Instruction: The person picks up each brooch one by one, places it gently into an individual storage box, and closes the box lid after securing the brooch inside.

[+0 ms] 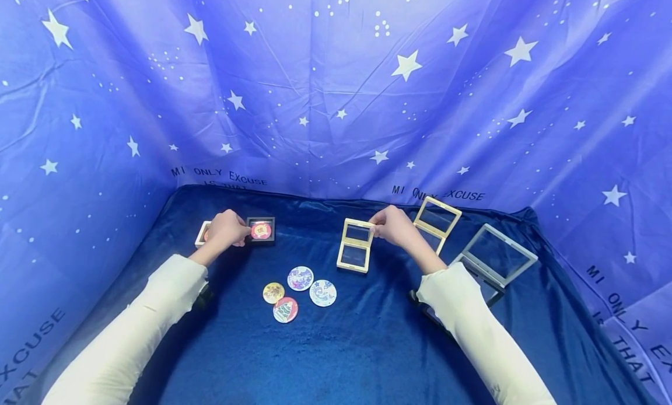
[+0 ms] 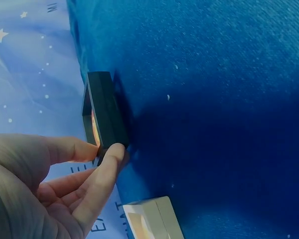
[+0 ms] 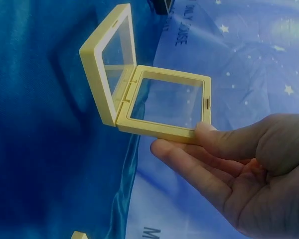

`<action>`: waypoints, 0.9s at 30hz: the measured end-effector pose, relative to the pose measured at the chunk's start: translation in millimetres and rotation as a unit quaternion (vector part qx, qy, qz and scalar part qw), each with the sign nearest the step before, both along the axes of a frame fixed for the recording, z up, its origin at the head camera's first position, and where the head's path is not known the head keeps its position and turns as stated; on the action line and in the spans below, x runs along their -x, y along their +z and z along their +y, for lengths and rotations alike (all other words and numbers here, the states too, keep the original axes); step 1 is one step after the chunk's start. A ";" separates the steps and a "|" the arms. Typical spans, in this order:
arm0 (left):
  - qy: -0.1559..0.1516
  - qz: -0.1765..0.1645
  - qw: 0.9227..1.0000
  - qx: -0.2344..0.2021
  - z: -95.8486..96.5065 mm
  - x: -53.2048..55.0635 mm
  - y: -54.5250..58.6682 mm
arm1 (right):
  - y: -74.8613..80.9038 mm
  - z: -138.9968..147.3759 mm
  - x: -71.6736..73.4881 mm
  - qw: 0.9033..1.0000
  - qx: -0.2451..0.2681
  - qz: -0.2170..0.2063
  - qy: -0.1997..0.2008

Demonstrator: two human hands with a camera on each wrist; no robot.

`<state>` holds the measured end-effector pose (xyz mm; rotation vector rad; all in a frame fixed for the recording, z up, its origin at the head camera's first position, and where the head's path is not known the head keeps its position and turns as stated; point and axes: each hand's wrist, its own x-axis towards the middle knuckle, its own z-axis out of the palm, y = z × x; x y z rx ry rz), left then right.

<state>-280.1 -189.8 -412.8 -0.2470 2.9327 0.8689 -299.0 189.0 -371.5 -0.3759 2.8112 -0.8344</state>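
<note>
My left hand [image 1: 227,230] pinches the edge of a small black display frame [image 1: 268,234] at the back left. A red and gold round badge [image 1: 260,230] shows inside that frame. Partly hidden behind the same hand is a white display frame [image 1: 200,234], seen as a cream-coloured corner [image 2: 157,219] in the left wrist view. My right hand [image 1: 395,225] grips one edge of a yellow display frame [image 1: 353,246] between thumb and fingers. In the right wrist view this hinged frame [image 3: 164,130] stands unfolded at an angle, with clear panels in both halves.
Several round badges [image 1: 300,278] lie together at the middle of the blue cloth [image 1: 325,352]. Right of my right hand are another unfolded yellow frame [image 1: 440,214] and a larger grey one [image 1: 499,253], partly behind the sleeve. A starry curtain [image 1: 315,101] stands behind.
</note>
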 end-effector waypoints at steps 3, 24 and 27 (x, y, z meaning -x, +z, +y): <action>0.003 -0.004 1.000 0.003 -1.7 0.8 -1.0 | -1.1 -2.2 -5.4 1.000 -0.004 -0.005 0.005; 0.013 -0.012 0.999 0.037 -8.9 3.7 -7.0 | -21.7 -4.2 -20.9 1.000 0.008 0.000 0.028; 0.010 -0.007 0.999 0.036 -10.4 4.3 -7.8 | -22.6 -3.9 -21.0 1.000 0.009 0.004 0.027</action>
